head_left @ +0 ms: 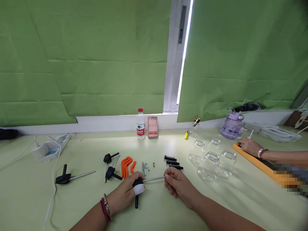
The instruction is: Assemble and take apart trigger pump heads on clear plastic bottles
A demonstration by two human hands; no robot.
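My left hand (127, 192), with white tape on a finger, is closed around the black plastic head (136, 182) of a part with a metal rod. Its black side arm (136, 202) points down below the hand. The thin metal rod (154, 178) runs right, and my right hand (178, 186) pinches its far end between thumb and fingers. Whether something small sits at that end is hidden. Similar black parts with metal rods (111, 173) lie to the left. Several orange curved pieces (126, 166) and metal bolts (143, 168) lie just beyond my left hand.
Black pieces with springs (170, 158) lie beyond my right hand. Several clear glass jars (211, 163) stand at right, near a purple bottle (232, 125). Another person's hand (250, 147) rests by an orange-edged item (255, 164). A water bottle (141, 125), phone (153, 127) and power strip (51, 148) are farther back.
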